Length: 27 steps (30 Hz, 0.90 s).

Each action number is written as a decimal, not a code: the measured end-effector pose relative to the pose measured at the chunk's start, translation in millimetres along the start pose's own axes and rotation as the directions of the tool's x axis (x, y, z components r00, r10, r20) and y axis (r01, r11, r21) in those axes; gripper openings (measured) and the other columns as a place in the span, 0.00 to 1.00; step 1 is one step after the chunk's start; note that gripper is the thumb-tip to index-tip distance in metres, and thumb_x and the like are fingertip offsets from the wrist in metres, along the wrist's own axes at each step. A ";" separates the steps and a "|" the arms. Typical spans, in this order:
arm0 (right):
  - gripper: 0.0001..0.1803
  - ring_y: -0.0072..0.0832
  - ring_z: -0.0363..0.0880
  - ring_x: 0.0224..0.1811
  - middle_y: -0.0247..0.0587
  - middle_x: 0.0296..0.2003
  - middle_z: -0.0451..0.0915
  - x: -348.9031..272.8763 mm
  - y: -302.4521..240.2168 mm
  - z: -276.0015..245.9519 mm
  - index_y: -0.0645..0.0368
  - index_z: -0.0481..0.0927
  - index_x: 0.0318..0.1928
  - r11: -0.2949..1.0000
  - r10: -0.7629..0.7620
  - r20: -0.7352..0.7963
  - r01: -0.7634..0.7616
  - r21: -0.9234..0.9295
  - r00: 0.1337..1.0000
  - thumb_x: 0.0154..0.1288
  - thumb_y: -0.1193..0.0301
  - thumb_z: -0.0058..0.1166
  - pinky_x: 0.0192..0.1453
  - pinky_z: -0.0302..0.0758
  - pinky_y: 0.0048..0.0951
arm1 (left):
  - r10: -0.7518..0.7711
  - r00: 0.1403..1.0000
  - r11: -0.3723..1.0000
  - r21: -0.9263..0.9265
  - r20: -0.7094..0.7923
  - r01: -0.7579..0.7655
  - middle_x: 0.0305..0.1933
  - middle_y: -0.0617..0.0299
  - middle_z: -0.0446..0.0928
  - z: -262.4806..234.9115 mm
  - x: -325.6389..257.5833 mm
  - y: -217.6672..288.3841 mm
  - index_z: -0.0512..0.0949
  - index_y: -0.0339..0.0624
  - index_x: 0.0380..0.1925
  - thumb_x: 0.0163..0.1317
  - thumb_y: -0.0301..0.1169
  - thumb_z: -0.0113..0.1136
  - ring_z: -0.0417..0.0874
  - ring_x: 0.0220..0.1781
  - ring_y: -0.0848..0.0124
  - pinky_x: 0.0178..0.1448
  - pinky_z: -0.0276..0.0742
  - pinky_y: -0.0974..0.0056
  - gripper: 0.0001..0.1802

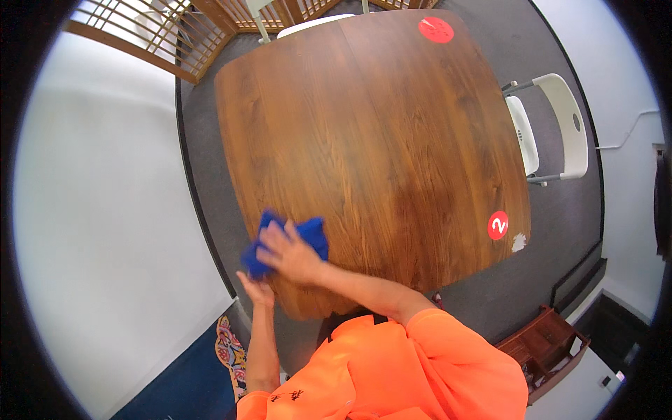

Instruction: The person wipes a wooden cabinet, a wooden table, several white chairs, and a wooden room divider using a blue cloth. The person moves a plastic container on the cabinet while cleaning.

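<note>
A crumpled blue cloth point(312, 234) lies at the left near corner of the wooden table point(364, 140), partly over its edge. My right hand point(290, 257) reaches across my body and holds the cloth from above, fingers somewhat spread over it and slightly blurred by motion. Just below that corner, my left hand point(259, 288) is cupped palm up, close beneath the cloth. Its thumb and fingers stand apart, with nothing visible in the palm. Some of the cloth is hidden under my right hand.
Round red stickers mark the table's far right point(436, 30) and near right point(498, 225), the latter beside a whitish worn patch point(519, 242). A white folding chair point(563, 126) stands at the right. A wooden lattice screen point(150, 35) and a white wall point(98, 161) border the left.
</note>
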State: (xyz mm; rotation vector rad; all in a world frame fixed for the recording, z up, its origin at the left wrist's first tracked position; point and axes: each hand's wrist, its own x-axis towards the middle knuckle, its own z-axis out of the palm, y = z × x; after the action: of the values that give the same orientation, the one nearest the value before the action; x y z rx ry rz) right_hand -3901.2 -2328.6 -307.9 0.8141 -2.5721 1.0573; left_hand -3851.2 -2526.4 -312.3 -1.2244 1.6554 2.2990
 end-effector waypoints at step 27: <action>0.26 0.50 0.53 0.75 0.47 0.68 0.63 93.3 82.4 -26.4 0.45 0.77 0.59 0.977 -0.147 0.163 0.117 0.178 0.976 0.56 0.68 0.56 0.74 0.45 0.66 | 0.235 0.940 0.815 0.577 -0.246 -0.053 0.48 0.48 0.82 60.8 42.4 0.9 0.78 0.28 0.50 0.74 0.54 0.40 0.82 0.46 0.59 0.52 0.74 0.58 0.35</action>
State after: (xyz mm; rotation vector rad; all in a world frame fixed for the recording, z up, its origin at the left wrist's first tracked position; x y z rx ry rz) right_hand -4024.6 -2299.6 -297.3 1.1527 -2.5499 1.2232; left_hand -3914.7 -2493.1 -331.2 -1.3764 2.3765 1.5143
